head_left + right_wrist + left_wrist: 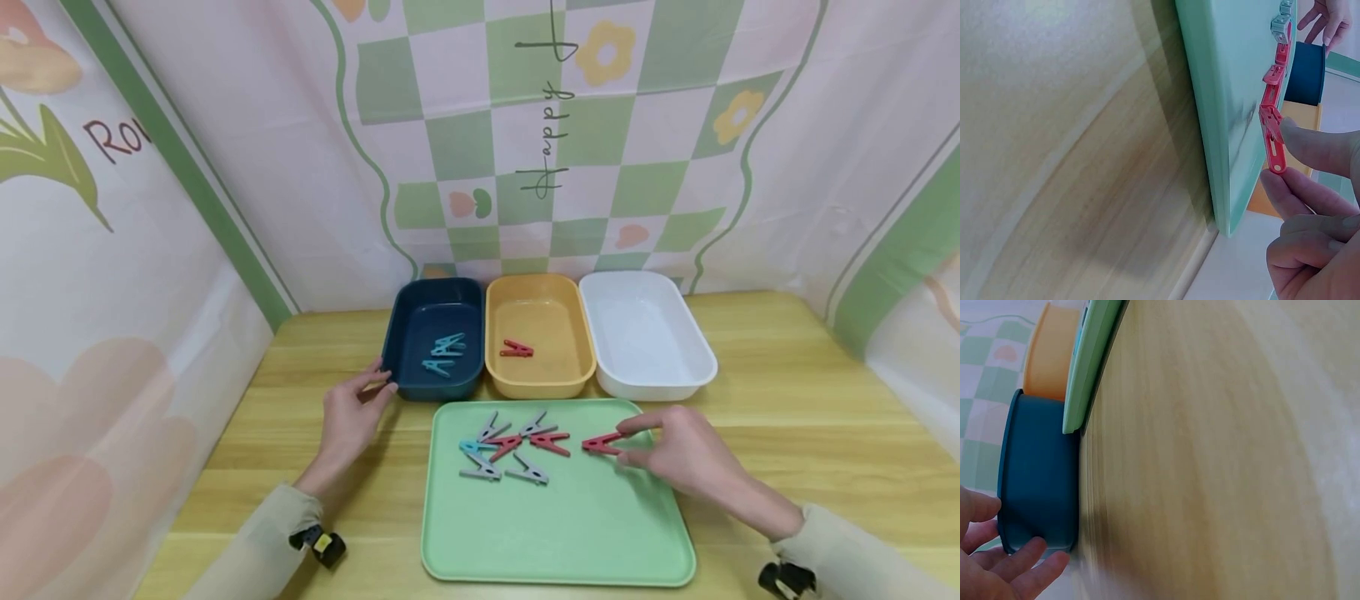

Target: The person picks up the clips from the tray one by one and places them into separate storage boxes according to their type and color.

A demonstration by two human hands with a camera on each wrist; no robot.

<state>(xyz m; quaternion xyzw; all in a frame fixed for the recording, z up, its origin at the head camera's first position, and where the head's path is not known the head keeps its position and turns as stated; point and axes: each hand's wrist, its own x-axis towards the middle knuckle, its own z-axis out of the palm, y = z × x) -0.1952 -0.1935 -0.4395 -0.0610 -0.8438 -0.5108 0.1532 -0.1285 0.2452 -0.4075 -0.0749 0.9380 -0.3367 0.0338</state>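
Note:
My right hand (693, 454) pinches a red clothespin (1274, 140) by its handle end, thumb on one side and fingertips on the other, over the right part of the green tray (558, 533). To its left on the tray lie two more red clothespins (551, 443), several grey clothespins (528, 471) and a light blue one (477, 447), some overlapping. My left hand (352, 417) is at the near left corner of the dark blue bin (1038, 469), its fingers loosely extended with fingertips against the rim and outer wall. Teal clothespins (438, 367) lie inside that bin.
Beside the blue bin stand a yellow bin (543, 312) holding one red clothespin (517, 348) and a white bin (648, 333). All three line the back of the wooden table (795, 392), just behind the tray. A patterned cloth (517, 142) hangs behind them.

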